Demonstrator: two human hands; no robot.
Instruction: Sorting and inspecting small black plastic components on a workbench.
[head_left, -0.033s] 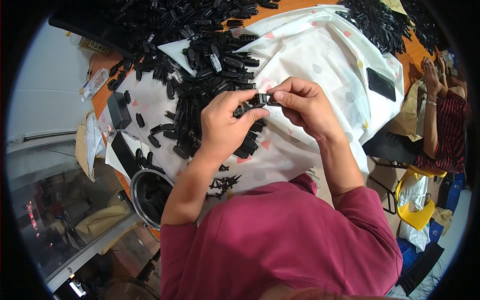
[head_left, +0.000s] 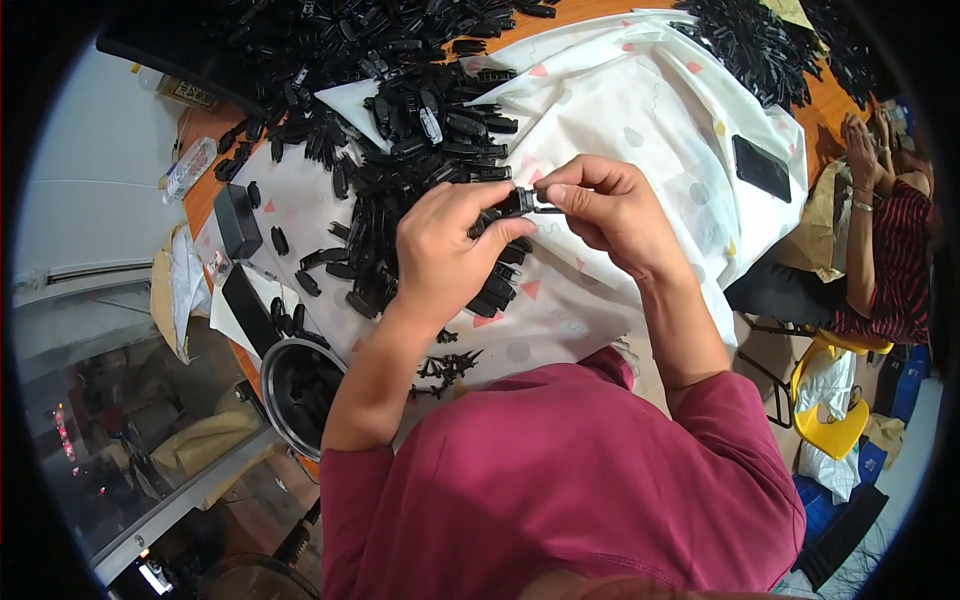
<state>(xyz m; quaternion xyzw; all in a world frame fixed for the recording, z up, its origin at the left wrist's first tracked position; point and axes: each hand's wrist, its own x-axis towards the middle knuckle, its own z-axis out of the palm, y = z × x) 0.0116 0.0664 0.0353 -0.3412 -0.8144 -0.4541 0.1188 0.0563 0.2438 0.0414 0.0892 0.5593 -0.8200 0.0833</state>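
Above the cloth-covered table, a small black plastic part (head_left: 519, 201) is held between my two hands. My left hand (head_left: 448, 240) is closed on it, with thumb below and fingers above, hiding its left end. From the other side, my right hand (head_left: 605, 210) pinches the part's right end between thumb and forefinger. Pale cloth shows through a gap near that pinch; I cannot tell whether a separate piece sits there. A heap of similar black plastic parts (head_left: 385, 235) lies beneath and beyond my left hand.
A dark bowl (head_left: 275, 400) stands left of my left forearm, near a black box (head_left: 238, 222) and clear bottle (head_left: 190, 168). Small black pieces (head_left: 450, 370) lie by my shirt. A dark phone (head_left: 762, 168) rests on white sheeting (head_left: 640, 90). Another person (head_left: 895, 260) sits at far right.
My left hand has shifted slightly left. More of a light gap shows at the right end of the black plastic part, near my right fingertips.
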